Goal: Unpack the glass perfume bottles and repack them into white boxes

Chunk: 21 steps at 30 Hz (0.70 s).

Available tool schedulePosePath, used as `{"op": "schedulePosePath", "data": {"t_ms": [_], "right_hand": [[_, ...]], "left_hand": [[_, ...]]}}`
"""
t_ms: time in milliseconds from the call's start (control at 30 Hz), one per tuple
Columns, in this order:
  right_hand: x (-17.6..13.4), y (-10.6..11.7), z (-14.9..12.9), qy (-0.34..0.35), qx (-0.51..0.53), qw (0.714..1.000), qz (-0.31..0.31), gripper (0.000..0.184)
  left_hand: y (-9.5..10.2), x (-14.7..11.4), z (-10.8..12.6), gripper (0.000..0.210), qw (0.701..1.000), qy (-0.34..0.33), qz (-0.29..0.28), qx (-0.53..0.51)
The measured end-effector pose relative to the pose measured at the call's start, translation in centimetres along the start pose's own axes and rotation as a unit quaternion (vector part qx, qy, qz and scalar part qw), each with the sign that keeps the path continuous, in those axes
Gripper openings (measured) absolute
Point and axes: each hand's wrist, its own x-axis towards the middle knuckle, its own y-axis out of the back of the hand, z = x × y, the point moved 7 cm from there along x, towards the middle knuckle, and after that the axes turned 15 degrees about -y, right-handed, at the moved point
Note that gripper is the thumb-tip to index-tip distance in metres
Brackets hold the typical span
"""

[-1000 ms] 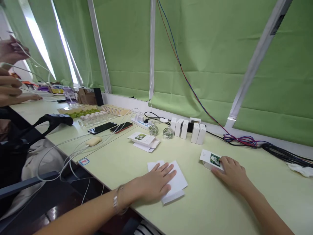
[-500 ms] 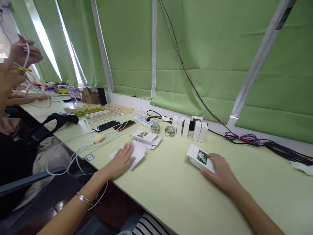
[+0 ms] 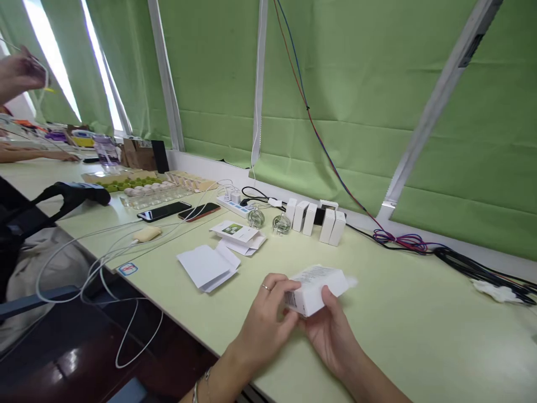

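Observation:
A small white cardboard box (image 3: pixel 321 285) with printed text and a barcode is held above the table. My right hand (image 3: pixel 331 341) grips it from the right and below, thumb on the near side. My left hand (image 3: pixel 266 322) has its fingers closed on the box's left end. A pale, blurred flap sticks out at the far right end. To the left lie folded white card pieces (image 3: pixel 203 266). Behind them rests a flat white carton with a green picture (image 3: pixel 232 229). Two clear round objects with green inside (image 3: pixel 255 217) stand near several upright white boxes (image 3: pixel 309 219).
Two phones (image 3: pixel 164 211), a beige adapter (image 3: pixel 146 233) and a power strip (image 3: pixel 235 207) with trailing cables lie left. Trays of small green and white pieces (image 3: pixel 145 187) sit farther back. Coiled black cable (image 3: pixel 478 268) lies right. Another person's hand (image 3: pixel 25 73) is at upper left.
My right hand has brought the box leftward and turned it, so printed text now shows. My left hand has left the folded white card and moved right onto the box.

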Motion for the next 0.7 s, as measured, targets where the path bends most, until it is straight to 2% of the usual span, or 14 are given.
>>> {"op": "schedulePosePath", "data": {"t_ms": [67,167,233,267,300,367,433,467,533,633,700], "right_hand": [[0.1,0.7,0.0,0.002,0.017,1.0,0.002,0.042],[0.5,2.4,0.6,-0.034,0.035,0.997,0.057,0.038],[0.6,2.8,1.0,-0.059,0.025,0.996,0.069,0.039],[0.6,2.5,1.0,-0.06,0.017,0.997,0.054,0.041],[0.6,2.0,0.9,-0.055,0.007,0.998,0.028,0.044],[0.5,0.8,0.7,-0.035,-0.014,0.999,-0.03,0.051],[0.5,0.3,0.8,-0.029,-0.041,0.998,-0.044,0.049],[0.6,0.5,0.9,-0.029,-0.054,0.998,-0.031,0.045],[0.7,1.3,0.7,-0.016,-0.066,0.998,0.019,0.04],[0.8,2.8,-0.2,0.007,-0.061,0.994,0.093,0.044],[0.8,3.2,-0.5,0.006,-0.067,0.991,0.117,0.047]], "left_hand": [[0.5,-0.2,-0.3,0.038,1.0,-0.014,-0.014,-0.006],[0.3,-1.0,-0.3,0.04,0.989,-0.029,-0.135,-0.05],[0.3,-1.6,-0.4,0.04,0.982,-0.026,-0.176,-0.071],[0.5,-1.8,-0.6,0.038,0.983,-0.013,-0.165,-0.078],[0.9,-2.0,-1.0,0.034,0.988,0.015,-0.132,-0.085],[1.7,-2.5,-2.3,0.022,0.986,0.112,-0.023,-0.119],[1.7,-3.3,-3.3,0.019,0.956,0.21,0.068,-0.191],[1.3,-3.6,-3.3,0.021,0.938,0.24,0.083,-0.234],[0.4,-3.7,-2.7,0.027,0.916,0.253,0.045,-0.309],[-0.5,-3.5,-0.7,0.029,0.887,0.229,-0.102,-0.387],[-0.3,-3.4,0.3,0.028,0.856,0.21,-0.158,-0.445]]}}
